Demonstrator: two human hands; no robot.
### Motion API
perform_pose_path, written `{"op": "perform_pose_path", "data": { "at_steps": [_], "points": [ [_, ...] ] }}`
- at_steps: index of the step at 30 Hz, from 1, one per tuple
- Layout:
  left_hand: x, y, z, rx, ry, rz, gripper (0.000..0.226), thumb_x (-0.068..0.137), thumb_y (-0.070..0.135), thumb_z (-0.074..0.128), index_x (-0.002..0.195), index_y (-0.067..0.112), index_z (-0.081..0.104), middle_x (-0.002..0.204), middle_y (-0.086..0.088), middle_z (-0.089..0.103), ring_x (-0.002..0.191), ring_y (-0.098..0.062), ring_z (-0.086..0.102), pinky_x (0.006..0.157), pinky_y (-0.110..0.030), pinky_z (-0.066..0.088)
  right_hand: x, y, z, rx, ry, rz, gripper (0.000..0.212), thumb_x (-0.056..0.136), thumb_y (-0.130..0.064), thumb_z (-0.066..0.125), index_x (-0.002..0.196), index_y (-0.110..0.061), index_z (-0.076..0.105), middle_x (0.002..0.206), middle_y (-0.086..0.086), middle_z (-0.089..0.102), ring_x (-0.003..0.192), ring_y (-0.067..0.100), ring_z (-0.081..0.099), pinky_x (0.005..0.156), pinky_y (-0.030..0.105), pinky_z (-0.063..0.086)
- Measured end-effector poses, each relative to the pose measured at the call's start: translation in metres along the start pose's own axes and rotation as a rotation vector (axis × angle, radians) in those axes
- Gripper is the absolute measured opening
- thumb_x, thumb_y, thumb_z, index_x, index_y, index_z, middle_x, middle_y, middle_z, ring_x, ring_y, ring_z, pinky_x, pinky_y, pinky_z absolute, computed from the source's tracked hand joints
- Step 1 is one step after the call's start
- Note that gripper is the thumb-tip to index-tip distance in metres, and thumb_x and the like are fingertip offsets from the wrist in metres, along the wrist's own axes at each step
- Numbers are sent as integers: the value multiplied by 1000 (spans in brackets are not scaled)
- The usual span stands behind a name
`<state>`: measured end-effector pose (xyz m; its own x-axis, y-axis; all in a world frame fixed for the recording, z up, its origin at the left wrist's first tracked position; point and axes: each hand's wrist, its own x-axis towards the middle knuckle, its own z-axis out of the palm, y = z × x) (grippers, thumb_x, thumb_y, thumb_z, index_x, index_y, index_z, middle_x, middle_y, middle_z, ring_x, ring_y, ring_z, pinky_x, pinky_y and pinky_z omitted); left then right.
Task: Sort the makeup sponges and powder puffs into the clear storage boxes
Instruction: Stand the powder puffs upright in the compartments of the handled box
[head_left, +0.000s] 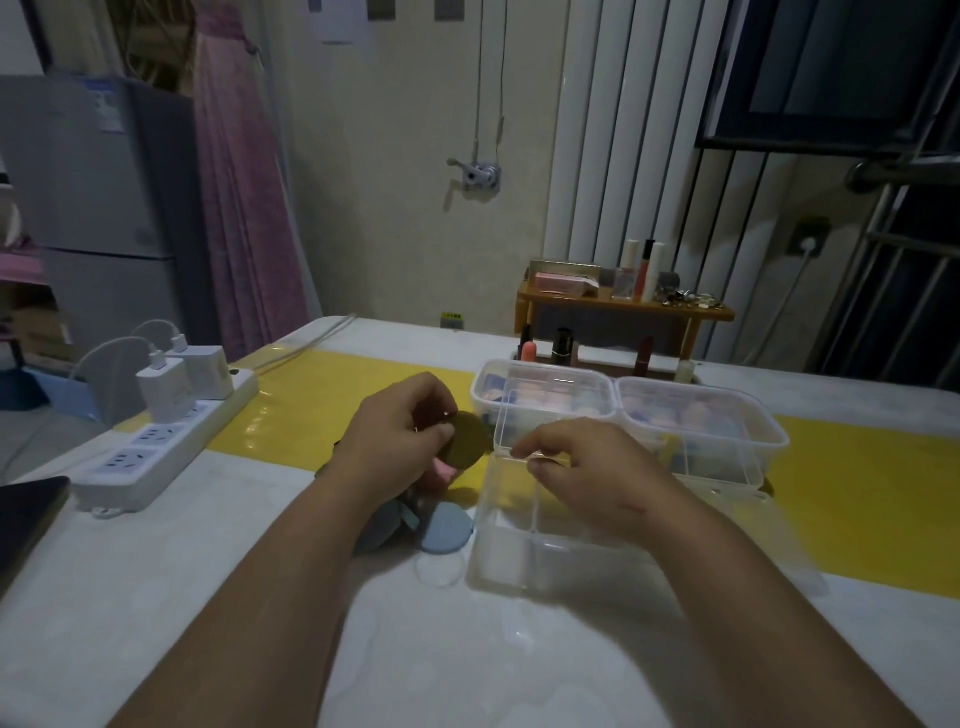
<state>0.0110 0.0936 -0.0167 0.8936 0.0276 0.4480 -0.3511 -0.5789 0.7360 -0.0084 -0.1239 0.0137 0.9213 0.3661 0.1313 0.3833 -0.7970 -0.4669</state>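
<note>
Olive-brown round puff (470, 437) is pinched in my L hand (400, 441), fingers & thumb curled on its edge, held up just left of the near clear box (519, 566), by its far-left corner. Pink sponge (442, 473) peeks out under that hand. Blue-grey puffs (444, 532) lie piled on the white table (467, 654), just beside the box's left wall.

R hand (587, 475) sits over the box's far rim, fingertips curled where the raised lid (675, 452) meets it. Can't tell if it's pinching the rim or only touching.

Behind the near box stand the back-left box (540, 397) & back-right box (701, 418), side by side, both w/ pink & blue pieces inside. Well left of the near box: white power strip (166, 447) w/ 2 chargers (166, 387) plugged in. Yellow strip (322, 400) runs across the table & under the box.
</note>
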Motion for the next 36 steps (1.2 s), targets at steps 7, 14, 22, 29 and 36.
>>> {"op": "perform_pose_path", "data": {
  "at_steps": [7,14,22,29,36],
  "points": [
    [0,3,10,-269,56,-32,29,85,-5,66,76,22,59,71,-2,62,67,-23,62,59,-30,53,1,5,4,157,142,-23,28,100,-25,55,124,-35,64,121,-13,66,104,4,59,93,30,51],
    [-4,8,18,-427,-18,-107,18,87,-8,63,78,7,59,67,-20,59,55,-30,56,60,-46,49,-2,2,8,295,219,-76,13,98,-26,57,100,-38,53,104,-16,67,92,0,59,75,24,50],
    [-6,14,19,-370,-58,-102,19,90,1,63,79,16,64,74,-22,63,61,-28,59,61,-50,53,-1,3,8,326,313,-119,22,91,-14,65,86,-35,67,82,-19,64,79,-8,57,64,9,43],
    [-2,1,15,155,117,-44,17,86,12,60,84,28,65,77,13,61,78,-16,59,70,-33,47,-4,2,4,388,331,-96,22,84,-4,60,78,-25,65,72,-10,60,67,-1,54,61,23,50],
    [0,-1,15,303,95,-49,17,84,12,60,91,25,69,83,11,61,86,-16,57,72,-30,42,-6,0,6,295,233,-53,16,83,-10,60,80,-25,66,76,-7,62,75,17,58,72,42,57]
  ]
}}
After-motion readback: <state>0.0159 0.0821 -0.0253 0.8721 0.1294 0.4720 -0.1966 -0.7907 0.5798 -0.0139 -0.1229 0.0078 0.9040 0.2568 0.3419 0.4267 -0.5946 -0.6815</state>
